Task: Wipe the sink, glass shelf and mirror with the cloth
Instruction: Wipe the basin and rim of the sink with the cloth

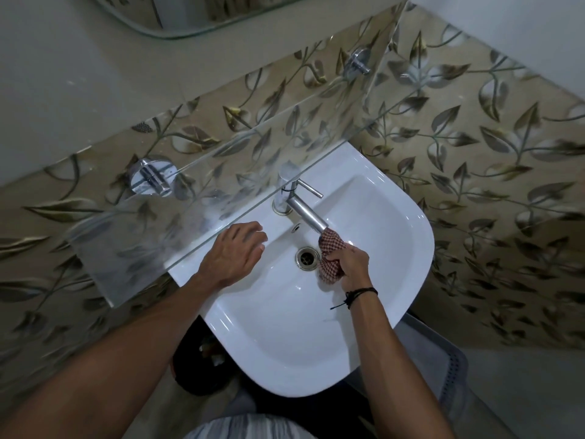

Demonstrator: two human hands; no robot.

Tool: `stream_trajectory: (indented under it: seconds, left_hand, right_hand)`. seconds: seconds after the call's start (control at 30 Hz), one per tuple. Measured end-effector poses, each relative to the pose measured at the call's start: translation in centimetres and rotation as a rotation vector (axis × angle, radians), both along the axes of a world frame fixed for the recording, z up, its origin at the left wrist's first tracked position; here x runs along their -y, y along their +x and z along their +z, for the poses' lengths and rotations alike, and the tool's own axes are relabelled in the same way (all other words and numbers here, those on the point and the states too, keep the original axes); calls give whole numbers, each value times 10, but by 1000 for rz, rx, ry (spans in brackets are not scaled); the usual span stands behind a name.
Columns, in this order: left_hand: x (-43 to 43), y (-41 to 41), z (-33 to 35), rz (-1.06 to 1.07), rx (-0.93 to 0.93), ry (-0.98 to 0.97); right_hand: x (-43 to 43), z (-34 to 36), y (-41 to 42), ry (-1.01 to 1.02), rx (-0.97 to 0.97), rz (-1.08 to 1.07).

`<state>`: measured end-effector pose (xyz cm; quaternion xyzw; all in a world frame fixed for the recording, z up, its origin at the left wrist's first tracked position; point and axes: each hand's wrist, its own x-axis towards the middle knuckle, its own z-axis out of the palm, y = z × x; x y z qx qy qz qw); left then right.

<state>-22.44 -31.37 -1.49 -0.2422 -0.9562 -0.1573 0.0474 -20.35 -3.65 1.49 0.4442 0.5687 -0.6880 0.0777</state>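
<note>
A white sink hangs on the tiled wall, seen from above. My right hand grips a bunched red-and-white checked cloth right under the mouth of the steel tap, beside the drain. My left hand rests with fingers spread on the sink's left rim, just below the front edge of the glass shelf. The shelf runs across the wall above the sink on two chrome brackets. The lower edge of the mirror shows at the top.
Leaf-patterned tiles cover the wall behind and to the right. Chrome shelf brackets sit at left and upper right. A dark bin stands under the sink and a grey mat lies on the floor.
</note>
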Motion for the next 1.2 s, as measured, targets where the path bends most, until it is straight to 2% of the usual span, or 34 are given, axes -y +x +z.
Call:
stream_trajectory:
  seconds: [0.13,0.33,0.5,0.7,0.77,0.8,0.87,0.93,1.03,1.2]
  left_hand:
    - [1,-1,0,-1,80,41]
    - [6,-7,3,-54,190,135]
    - [12,-16,4,-141,128,103]
    - [16,-12,2,-167,65,87]
    - [15,-11,2,-156,66,78]
    - [14,-11,1,-149,65,76]
    - [12,-10,1,-141,50,70]
    - [12,-10,2,-144,35,57]
    - [12,-11,2,-158,19,47]
    - [12,-11,2,-167,3,49]
  right_hand:
    - [8,-13,11,109,50,27]
    - [8,-13,23,349,-16,129]
    - [8,-9,3,625,-30,276]
    - [28,-19,-17,863,-44,411]
    - [37,-26,-17,992,9,405]
    - [39,-30,-17,992,41,360]
    - [42,-33,-16,842,32,228]
    - [46,-30,-15,658,-57,90]
    - [59,-25,-17,418,-168,-2]
    - [104,-38,1,-213,-314,-166]
